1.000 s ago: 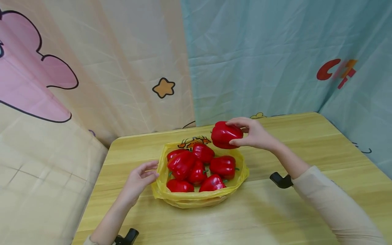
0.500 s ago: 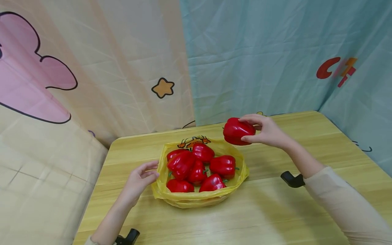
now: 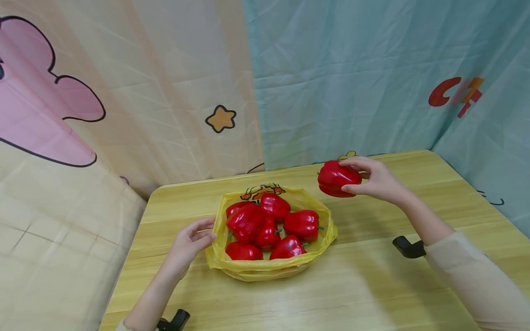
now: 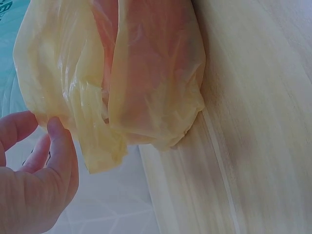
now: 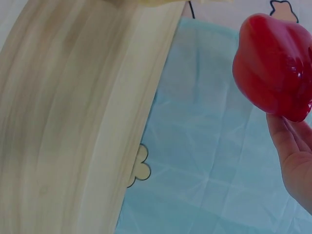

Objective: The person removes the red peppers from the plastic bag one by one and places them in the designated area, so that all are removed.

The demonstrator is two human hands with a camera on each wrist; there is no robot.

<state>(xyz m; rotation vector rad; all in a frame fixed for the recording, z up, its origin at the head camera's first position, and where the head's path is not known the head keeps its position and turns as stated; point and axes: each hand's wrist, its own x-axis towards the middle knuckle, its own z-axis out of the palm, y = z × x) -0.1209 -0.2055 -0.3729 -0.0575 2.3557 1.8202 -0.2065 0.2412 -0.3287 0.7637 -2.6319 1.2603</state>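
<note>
My right hand (image 3: pixel 378 183) grips a shiny red bell pepper (image 3: pixel 337 179), held above the table to the right of a yellow plastic bag (image 3: pixel 273 272). In the right wrist view the same pepper (image 5: pixel 273 68) sits against the fingers. The bag stands with its mouth spread wide, and several red peppers (image 3: pixel 245 223) with green stems lie in it. At the bag's left rim, my left hand (image 3: pixel 188 243) pinches the plastic between thumb and fingers. The left wrist view shows the left hand (image 4: pixel 41 170) at the edge of the thin yellow film, one fingertip partly hidden by it.
The wood-grain table (image 3: pixel 356 285) ends at a patterned cloth curtain (image 3: pixel 306 92) behind and on both sides. Black wrist-camera mounts (image 3: pixel 409 247) stick out by the forearms. An orange and black print (image 3: pixel 262 192) marks the bag's back wall.
My right hand has carried the pepper to the right, from over the bag's back right edge to beside the bag. The left hand and the bag stay in place.
</note>
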